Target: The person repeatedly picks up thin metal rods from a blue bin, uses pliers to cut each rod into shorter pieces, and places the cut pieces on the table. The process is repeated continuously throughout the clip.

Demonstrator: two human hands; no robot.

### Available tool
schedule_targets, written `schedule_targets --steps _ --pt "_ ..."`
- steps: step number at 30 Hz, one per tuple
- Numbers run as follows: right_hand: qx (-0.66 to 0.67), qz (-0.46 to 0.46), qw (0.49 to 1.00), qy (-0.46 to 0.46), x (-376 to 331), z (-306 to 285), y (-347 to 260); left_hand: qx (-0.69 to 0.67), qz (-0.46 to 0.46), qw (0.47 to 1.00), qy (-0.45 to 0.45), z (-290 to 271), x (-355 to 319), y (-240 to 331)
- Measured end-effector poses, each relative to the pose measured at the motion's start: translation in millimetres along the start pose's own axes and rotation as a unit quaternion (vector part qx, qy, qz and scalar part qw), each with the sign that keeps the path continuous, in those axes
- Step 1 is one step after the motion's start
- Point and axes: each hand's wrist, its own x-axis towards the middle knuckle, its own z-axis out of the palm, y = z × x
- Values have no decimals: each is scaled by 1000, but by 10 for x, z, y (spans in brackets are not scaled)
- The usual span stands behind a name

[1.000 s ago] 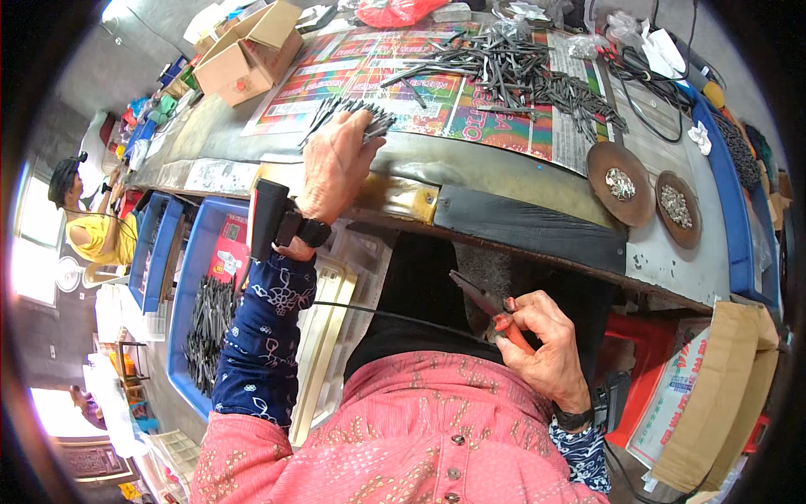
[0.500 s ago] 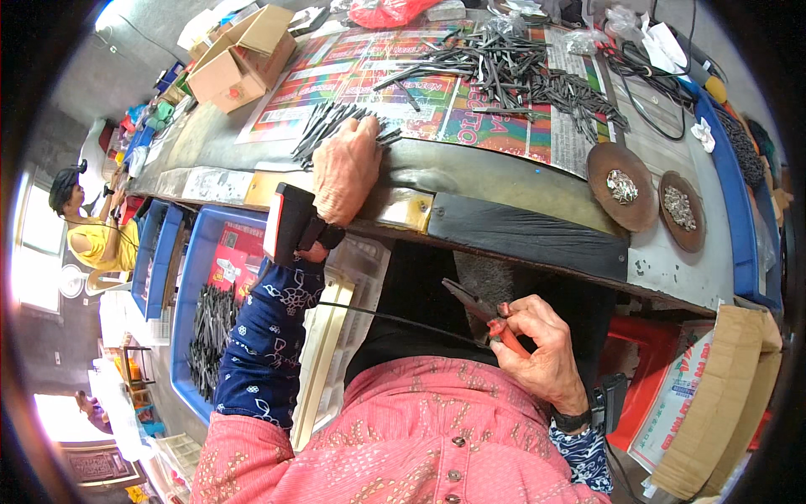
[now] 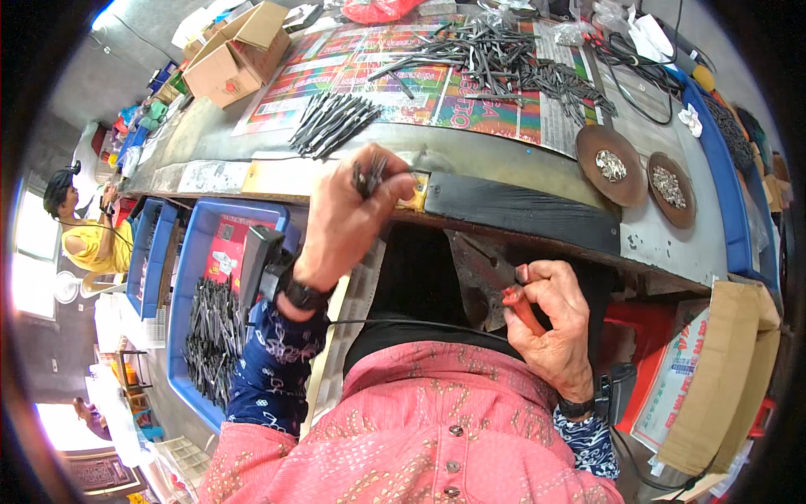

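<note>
Daylight blazes through a window (image 3: 35,284) at far left, blown out to pure white. Deep shadow fills the space beneath the brightly lit bench (image 3: 663,245), whose edge bows under fisheye distortion; motion blur softens the left hand (image 3: 348,214), and black rings the frame's corners.

- Behind the left hand (image 3: 348,223): black strap (image 3: 306,296) round the wrist, with a dark, boxy device (image 3: 262,252) on its outer side
- Further up from that hand: navy sleeve (image 3: 273,361) with white floral print
- Behind the right hand (image 3: 554,332): black band (image 3: 576,409), a dark box (image 3: 621,386) just beside it
- Past that band: blue-and-white patterned sleeve (image 3: 588,441)
- Between the hands, nearer the body: pink shirt (image 3: 395,412), tan motifs, round buttons (image 3: 456,431) down the front; black trousers (image 3: 403,342); thin black cable (image 3: 403,321) crossing them
</note>
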Motion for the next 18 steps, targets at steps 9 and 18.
schedule_targets --steps 9,18 --pt "-152 -96 983 29 12 -48 -213 -402 -198 889 -89 28 -566 252" --pt "-200 -140 969 30 -45 -94 -314 -491 -244 825 -139 -46 -723 278"
